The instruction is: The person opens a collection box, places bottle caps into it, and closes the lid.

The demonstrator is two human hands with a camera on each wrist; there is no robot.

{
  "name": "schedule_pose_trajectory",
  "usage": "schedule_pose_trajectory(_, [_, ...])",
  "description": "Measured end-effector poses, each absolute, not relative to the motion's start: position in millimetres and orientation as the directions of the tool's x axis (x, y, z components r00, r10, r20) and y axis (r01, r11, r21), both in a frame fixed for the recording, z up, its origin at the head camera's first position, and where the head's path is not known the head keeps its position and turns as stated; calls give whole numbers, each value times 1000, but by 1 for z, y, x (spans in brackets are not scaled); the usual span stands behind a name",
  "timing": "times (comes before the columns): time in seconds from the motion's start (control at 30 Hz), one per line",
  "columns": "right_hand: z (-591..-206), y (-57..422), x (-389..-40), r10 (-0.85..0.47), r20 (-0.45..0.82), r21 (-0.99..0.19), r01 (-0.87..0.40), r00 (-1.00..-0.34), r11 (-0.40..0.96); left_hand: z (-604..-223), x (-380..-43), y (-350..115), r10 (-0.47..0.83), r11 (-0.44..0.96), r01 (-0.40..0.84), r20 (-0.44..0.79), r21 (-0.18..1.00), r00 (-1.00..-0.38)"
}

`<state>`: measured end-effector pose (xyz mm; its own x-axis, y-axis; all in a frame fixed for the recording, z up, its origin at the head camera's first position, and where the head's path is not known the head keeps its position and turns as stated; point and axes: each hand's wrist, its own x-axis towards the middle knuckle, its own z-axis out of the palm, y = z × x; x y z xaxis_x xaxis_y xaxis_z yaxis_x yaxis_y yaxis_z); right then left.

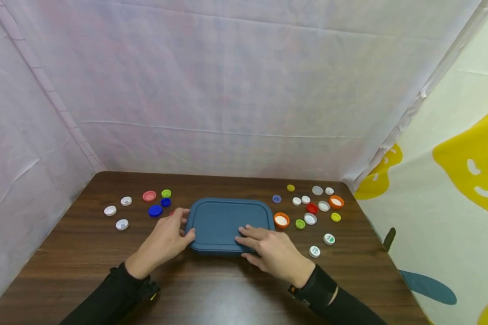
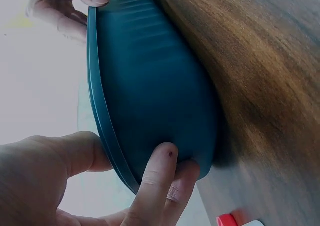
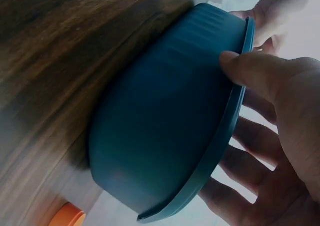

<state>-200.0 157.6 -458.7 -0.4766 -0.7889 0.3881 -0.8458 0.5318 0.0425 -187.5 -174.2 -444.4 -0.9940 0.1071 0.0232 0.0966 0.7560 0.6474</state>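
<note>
A blue-teal plastic container (image 1: pixel 223 219) with a flat, fitted lid sits on the wooden table in front of the person. At its left end the left hand (image 1: pixel 162 239) grips it, thumb at the lid's edge and fingers against the side wall (image 2: pixel 150 80). The right hand (image 1: pixel 278 255) holds the front right part: its fingers lie spread over the lid, while the thumb (image 3: pixel 245 70) presses the front wall just under the rim. What the container holds is hidden by the lid.
Left of the container lie white caps (image 1: pixel 122 224), blue caps (image 1: pixel 155 210), a pink cap (image 1: pixel 149 196) and a green one (image 1: pixel 166 193). Several more caps spread to its right, including an orange one (image 1: pixel 282 220) close beside it. White cloth (image 1: pixel 223 90) hangs behind the table (image 1: pixel 211 298).
</note>
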Motion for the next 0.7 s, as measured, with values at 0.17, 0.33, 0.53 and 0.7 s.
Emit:
schedule_pose_trajectory(0.17, [-459, 155, -198, -798, 386, 73, -847, -463, 527, -446, -187, -180, 166, 742, 120, -7, 660, -986])
schedule_pose_trajectory(0.33, [-456, 153, -197, -797, 364, 44, -846, -482, 532, -451, -187, -188, 280, 729, 226, 20, 646, -960])
schedule_pose_trajectory(0.53, [-455, 153, -197, -803, 353, 29, -852, -481, 523, -460, -188, -184, 275, 733, 252, 63, 632, -959])
schedule_pose_trajectory(0.7, [-456, 153, -198, -802, 351, 16, -854, -483, 521, -463, -189, -179, 227, 771, 231, 83, 593, -970])
